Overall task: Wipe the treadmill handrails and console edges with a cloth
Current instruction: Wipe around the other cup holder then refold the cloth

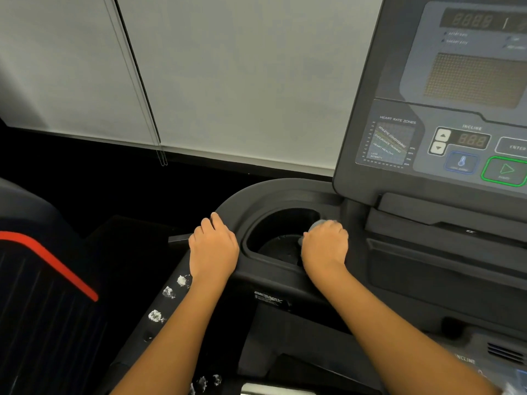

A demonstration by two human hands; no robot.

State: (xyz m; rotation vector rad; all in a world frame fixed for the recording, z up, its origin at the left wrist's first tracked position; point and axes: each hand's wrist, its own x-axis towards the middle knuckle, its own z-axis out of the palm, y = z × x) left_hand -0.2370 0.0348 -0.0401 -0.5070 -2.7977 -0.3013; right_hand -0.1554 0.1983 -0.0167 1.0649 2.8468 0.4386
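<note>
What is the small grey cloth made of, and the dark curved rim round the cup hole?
The small grey cloth looks like soft fabric, bunched in the right hand; too blurred to name. The dark curved rim looks like matte moulded plastic: smooth, dull sheen.

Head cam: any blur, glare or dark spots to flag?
Head view: console text is soft, upper digits unreadable; floor left of the cup holder is nearly black; wide-angle bends the blind edges; right hand and cloth slightly smeared; no strong glare.

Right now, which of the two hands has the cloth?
The right hand, at the inner rim of the cup holder, is closed on the grey cloth showing above its knuckles. The left hand rests bare on the outer rim.
</note>
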